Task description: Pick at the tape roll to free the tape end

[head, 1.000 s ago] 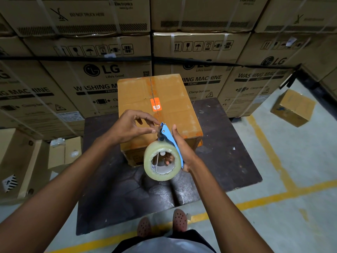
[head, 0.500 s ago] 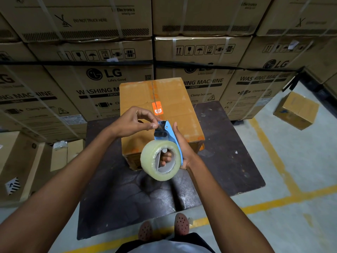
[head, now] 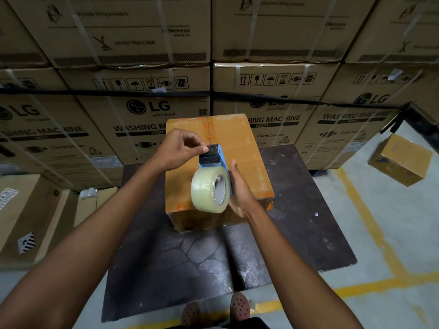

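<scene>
Right now the right hand [head: 240,193] held a blue tape gun [head: 215,160] w/ a clear tape roll [head: 209,189] on it, fingers curled round the grip through the roll's core, thumb straight up along the blue frame. Gun sat in the air just above the orange box [head: 240,148], roughly over its near half. Left hand [head: 177,150] was at the gun's front end, thumb & forefinger pinched together on the black part at the tip [head: 209,154]; whether they had the tape's loose end couldn't be told.

Orange box stood on a dark board [head: 297,233] lying on the concrete floor [head: 392,233], its top seam running away from the person. Board's near edge touched a yellow floor line [head: 351,284]; two shoes [head: 238,307] showed at the bottom edge, just by it.

Behind: wall of big strapped cartons [head: 147,108] marked LG / WASHING MACHINE, stacked at least two high. A small brown box [head: 401,160] lay tilted on the floor at far right, well apart from the board. More opened cartons [head: 35,214] stood at left, beside the board.
</scene>
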A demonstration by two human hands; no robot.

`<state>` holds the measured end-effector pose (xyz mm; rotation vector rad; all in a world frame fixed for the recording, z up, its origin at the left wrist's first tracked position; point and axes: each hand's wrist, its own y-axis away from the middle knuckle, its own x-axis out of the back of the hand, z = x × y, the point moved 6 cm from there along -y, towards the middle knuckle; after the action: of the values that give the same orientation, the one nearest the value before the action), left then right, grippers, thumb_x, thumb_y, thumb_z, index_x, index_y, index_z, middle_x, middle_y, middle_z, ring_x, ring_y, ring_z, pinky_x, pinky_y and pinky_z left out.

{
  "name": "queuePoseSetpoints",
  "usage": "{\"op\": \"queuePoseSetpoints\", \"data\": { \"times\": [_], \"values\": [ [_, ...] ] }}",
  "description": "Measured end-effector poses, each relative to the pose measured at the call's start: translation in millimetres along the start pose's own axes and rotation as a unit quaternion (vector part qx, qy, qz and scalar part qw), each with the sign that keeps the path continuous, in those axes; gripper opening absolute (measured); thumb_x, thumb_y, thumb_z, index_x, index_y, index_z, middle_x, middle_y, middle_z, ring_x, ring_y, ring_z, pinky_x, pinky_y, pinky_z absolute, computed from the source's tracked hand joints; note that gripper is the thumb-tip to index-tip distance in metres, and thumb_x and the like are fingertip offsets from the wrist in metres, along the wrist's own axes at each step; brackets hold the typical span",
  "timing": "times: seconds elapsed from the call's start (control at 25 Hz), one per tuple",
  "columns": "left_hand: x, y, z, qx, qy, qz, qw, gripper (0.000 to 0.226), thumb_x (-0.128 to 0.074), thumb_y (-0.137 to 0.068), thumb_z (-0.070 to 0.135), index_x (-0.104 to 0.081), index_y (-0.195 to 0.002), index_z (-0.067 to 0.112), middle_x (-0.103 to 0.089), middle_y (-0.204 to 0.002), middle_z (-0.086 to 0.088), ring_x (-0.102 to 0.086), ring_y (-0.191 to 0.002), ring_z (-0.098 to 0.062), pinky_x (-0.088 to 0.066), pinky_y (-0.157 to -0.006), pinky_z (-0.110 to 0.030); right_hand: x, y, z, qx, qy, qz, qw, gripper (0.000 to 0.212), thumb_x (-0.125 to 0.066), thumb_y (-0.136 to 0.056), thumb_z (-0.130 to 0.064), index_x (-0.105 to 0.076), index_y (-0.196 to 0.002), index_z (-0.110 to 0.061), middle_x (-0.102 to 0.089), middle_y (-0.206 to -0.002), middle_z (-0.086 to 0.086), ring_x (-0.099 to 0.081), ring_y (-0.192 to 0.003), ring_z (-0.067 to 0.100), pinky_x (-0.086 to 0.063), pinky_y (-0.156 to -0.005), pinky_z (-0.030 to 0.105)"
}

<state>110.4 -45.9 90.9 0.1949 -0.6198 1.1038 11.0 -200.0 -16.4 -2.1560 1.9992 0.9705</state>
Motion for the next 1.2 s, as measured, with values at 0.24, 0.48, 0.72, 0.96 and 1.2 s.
{"op": "queuePoseSetpoints", "data": {
  "times": [0.24,0.48,0.72,0.96,1.2],
  "values": [
    [-3,-16,-16,0.032,-0.033,0.041,0.998,0.004,-0.085,-0.09,0.016,-0.083,-0.088,0.013,-0.077,-0.082,0.014,-0.071,-0.075,0.006,-0.057,-0.078,-0.019,14,-15,-23,0.059,0.121,0.075,0.988,0.059,-0.027,-0.114,-0.052,-0.076,-0.116,-0.019,-0.082,-0.107,0.004,-0.078,-0.099,0.013,-0.06,-0.085,0.029],
    [-22,-14,-26,0.067,-0.081,0.043,0.994,0.006,-0.084,-0.091,0.021,-0.084,-0.089,0.014,-0.08,-0.084,0.005,-0.074,-0.082,-0.005,-0.056,-0.076,-0.021,23,-35,-36,0.132,0.216,0.079,0.964,0.031,-0.051,-0.111,-0.042,-0.078,-0.114,-0.027,-0.08,-0.11,-0.006,-0.073,-0.1,0.005,-0.058,-0.092,0.028],
    [-24,-24,-27,0.098,-0.081,0.032,0.991,0.006,-0.086,-0.089,0.024,-0.085,-0.086,0.018,-0.079,-0.079,0.006,-0.07,-0.075,-0.003,-0.052,-0.069,-0.023,28,-49,-54,0.173,0.284,0.121,0.935,0.023,-0.072,-0.101,-0.017,-0.07,-0.123,-0.017,-0.074,-0.105,0.012,-0.068,-0.09,0.01,-0.054,-0.075,0.016],
    [-21,-32,-33,0.12,-0.058,-0.002,0.991,0.008,-0.089,-0.086,0.025,-0.085,-0.082,0.019,-0.081,-0.079,-0.005,-0.074,-0.075,-0.023,-0.063,-0.075,-0.047,26,-53,-69,0.212,0.322,0.119,0.915,0.034,-0.075,-0.096,-0.01,-0.069,-0.126,-0.025,-0.073,-0.108,0.006,-0.067,-0.097,0.003,-0.059,-0.083,0.026],
    [-24,-30,-39,0.126,-0.016,0.04,0.991,0.008,-0.089,-0.086,0.023,-0.086,-0.086,0.016,-0.082,-0.082,0.0,-0.074,-0.075,-0.011,-0.067,-0.078,-0.04,19,-60,-86,0.272,0.394,0.115,0.87,0.014,-0.075,-0.093,-0.009,-0.076,-0.099,-0.022,-0.076,-0.099,-0.008,-0.073,-0.1,0.012,-0.064,-0.083,0.043]
  ]
}}
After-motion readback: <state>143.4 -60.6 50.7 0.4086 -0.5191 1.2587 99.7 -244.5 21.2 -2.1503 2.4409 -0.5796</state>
